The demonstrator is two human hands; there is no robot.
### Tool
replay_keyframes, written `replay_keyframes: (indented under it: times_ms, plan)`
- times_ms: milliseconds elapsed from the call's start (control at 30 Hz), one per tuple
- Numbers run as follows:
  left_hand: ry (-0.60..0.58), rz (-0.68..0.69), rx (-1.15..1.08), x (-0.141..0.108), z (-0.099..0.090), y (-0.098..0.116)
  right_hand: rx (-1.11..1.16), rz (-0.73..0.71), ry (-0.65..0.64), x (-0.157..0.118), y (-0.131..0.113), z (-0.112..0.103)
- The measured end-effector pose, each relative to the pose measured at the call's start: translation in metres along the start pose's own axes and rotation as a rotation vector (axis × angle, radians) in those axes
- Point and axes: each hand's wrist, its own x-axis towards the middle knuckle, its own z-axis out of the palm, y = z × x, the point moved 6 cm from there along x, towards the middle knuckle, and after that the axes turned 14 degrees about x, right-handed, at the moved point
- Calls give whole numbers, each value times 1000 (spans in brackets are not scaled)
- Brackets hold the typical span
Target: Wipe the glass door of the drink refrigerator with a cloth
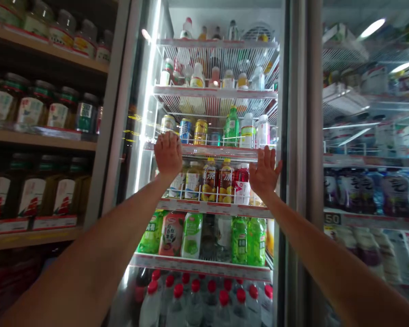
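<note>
Both my arms reach up toward a lit drinks fridge. My left hand [168, 153] is raised in front of the left end of the middle shelf, near a blue can [185, 131] and a gold can [201, 132]. Its fingers point away from me and look foreshortened, with nothing visible in them. On the other side, my right hand [266, 171] has its fingers spread and holds nothing. It is nearest to a dark red bottle [241, 184] and a white bottle with a pink label [262, 131]. Whether either hand touches anything is unclear.
Yellow-capped tea bottles [226, 180] stand between my hands. Below are large green bottles [239, 240] and red-capped clear bottles [195, 302]. Wooden shelves with jars [30, 106] flank the left. A metal frame [301, 136] separates the glass-fronted cooler [371, 159] on the right.
</note>
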Motion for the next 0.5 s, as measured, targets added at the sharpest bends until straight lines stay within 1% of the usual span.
replay_keyframes:
  times_ms: [33,67,100,167,200,233,267,300,333,367,467,500]
  plan:
    - [3,30,-8,-4,2,15,1,15,10,-2,-2,1]
    - [-1,99,-22,-10,4,37,4,20,17,-3,-4,2]
    - [-16,213,-45,-18,6,65,6,15,21,-4,-6,3]
    - [-58,582,-108,-41,10,127,5,1,21,-6,-8,3]
    - [-58,681,-117,-50,11,148,0,-1,19,-6,-8,3]
    - [-58,738,-119,-56,11,161,-7,-1,13,-6,-8,2]
    - [-57,741,-114,-57,11,164,-15,-1,6,-6,-7,2]
    - [-57,698,-103,-55,11,158,-23,-2,-1,-6,-7,2]
    - [-62,628,-92,-49,10,143,-29,-4,-8,-6,-7,2]
    - [-71,551,-83,-41,10,122,-33,-3,-12,-6,-7,1]
    - [-76,246,-48,-18,6,38,-32,2,-14,-7,-8,1]
    - [-56,116,-15,-13,3,9,-29,7,-11,-7,-8,1]
